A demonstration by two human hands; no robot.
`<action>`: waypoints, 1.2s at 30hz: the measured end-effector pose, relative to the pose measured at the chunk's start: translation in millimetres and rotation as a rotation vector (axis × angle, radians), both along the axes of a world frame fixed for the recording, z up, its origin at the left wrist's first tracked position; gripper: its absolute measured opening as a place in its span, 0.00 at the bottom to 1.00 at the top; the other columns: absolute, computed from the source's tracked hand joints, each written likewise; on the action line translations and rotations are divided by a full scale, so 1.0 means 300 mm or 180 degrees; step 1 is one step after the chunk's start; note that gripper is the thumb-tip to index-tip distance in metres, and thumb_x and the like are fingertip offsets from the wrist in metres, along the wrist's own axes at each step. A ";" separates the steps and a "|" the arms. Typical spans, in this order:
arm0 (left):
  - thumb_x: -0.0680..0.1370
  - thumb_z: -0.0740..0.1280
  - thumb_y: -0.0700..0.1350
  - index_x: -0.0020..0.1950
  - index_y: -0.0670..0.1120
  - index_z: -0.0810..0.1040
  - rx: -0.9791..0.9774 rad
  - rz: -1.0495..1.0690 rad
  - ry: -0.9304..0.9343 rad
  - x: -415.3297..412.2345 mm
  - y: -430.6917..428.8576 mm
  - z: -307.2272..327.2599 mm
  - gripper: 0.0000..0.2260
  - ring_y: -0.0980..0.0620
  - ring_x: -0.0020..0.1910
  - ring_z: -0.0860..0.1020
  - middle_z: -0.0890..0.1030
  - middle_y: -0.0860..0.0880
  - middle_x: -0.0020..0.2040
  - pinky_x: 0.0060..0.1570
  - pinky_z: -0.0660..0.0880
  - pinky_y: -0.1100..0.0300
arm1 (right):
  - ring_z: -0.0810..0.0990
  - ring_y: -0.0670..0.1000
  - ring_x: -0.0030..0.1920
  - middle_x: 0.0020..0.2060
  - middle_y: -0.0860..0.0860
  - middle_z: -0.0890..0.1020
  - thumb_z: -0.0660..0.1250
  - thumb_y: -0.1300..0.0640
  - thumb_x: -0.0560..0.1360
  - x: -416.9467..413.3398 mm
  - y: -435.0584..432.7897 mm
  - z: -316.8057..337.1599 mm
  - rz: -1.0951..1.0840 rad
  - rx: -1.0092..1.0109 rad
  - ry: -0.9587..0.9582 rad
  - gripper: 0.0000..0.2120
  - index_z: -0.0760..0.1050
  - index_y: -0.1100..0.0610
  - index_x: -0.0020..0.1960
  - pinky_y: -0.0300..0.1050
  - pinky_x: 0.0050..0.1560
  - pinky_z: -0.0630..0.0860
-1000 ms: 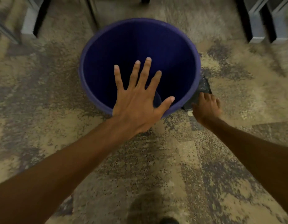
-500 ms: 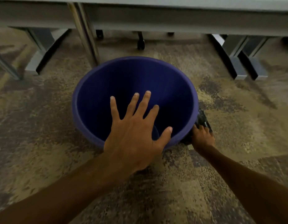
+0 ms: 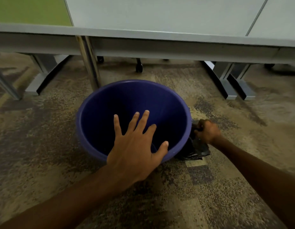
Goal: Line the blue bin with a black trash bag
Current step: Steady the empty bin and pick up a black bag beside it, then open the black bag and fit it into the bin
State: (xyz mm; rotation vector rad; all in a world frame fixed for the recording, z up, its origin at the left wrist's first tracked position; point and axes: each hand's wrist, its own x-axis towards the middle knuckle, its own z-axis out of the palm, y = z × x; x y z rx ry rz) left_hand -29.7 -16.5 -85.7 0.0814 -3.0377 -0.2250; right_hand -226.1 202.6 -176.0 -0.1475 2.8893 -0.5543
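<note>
Left hand (image 3: 135, 151) rests spread open over the near rim of the blue bin (image 3: 97, 103). Right hand (image 3: 208, 132) is closed around the folded black trash bag (image 3: 197, 150) at the bin's right; lift it clear and shake it open before lining.

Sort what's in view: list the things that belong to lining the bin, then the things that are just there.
Part of the job:
blue bin
black trash bag, folded on the carpet beside the bin
left hand, spread over the bin's near rim
right hand, closed on the bag

Just there:
desks
desk legs
chair castor
carpet
</note>
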 end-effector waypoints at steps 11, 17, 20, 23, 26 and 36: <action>0.74 0.41 0.67 0.72 0.52 0.65 -0.0072 -0.0067 0.0111 0.002 0.001 -0.001 0.34 0.47 0.78 0.47 0.50 0.48 0.80 0.69 0.31 0.34 | 0.75 0.50 0.41 0.40 0.51 0.75 0.70 0.53 0.74 0.005 0.072 0.313 -0.0283 -0.0633 0.0118 0.08 0.72 0.54 0.45 0.42 0.35 0.69; 0.75 0.43 0.66 0.72 0.50 0.66 -0.0046 -0.0118 0.0107 0.012 0.002 0.010 0.32 0.47 0.78 0.47 0.51 0.46 0.80 0.69 0.30 0.35 | 0.77 0.50 0.32 0.33 0.55 0.79 0.67 0.47 0.75 0.032 0.066 0.550 -0.0365 -0.0730 0.0059 0.14 0.77 0.55 0.37 0.39 0.29 0.67; 0.76 0.44 0.65 0.73 0.50 0.65 -0.0041 -0.0143 0.0052 0.019 -0.003 0.020 0.31 0.47 0.78 0.47 0.52 0.47 0.80 0.70 0.31 0.36 | 0.72 0.44 0.21 0.26 0.51 0.73 0.64 0.48 0.77 0.059 0.049 0.660 -0.0302 -0.0561 0.0059 0.17 0.75 0.56 0.33 0.35 0.21 0.64; 0.77 0.46 0.65 0.74 0.50 0.63 0.0042 -0.0125 0.0002 0.027 -0.005 0.038 0.30 0.48 0.78 0.47 0.52 0.47 0.80 0.71 0.32 0.37 | 0.72 0.47 0.27 0.29 0.52 0.73 0.60 0.50 0.80 0.095 0.038 0.759 0.0044 -0.0211 0.0009 0.19 0.72 0.57 0.33 0.39 0.28 0.64; 0.78 0.48 0.64 0.74 0.51 0.63 0.0234 -0.0184 0.0061 0.029 0.004 0.066 0.29 0.49 0.78 0.48 0.53 0.48 0.79 0.72 0.35 0.39 | 0.74 0.49 0.32 0.32 0.54 0.76 0.59 0.51 0.81 0.133 0.029 0.850 0.0271 -0.0116 -0.0071 0.18 0.75 0.57 0.36 0.41 0.32 0.65; 0.71 0.64 0.65 0.69 0.53 0.69 0.4107 -0.1064 0.0637 -0.023 0.092 0.417 0.29 0.61 0.60 0.76 0.76 0.55 0.64 0.58 0.75 0.62 | 0.76 0.58 0.41 0.40 0.60 0.79 0.59 0.47 0.80 0.280 -0.136 1.069 0.0515 -0.1334 -0.0219 0.19 0.78 0.60 0.40 0.53 0.46 0.71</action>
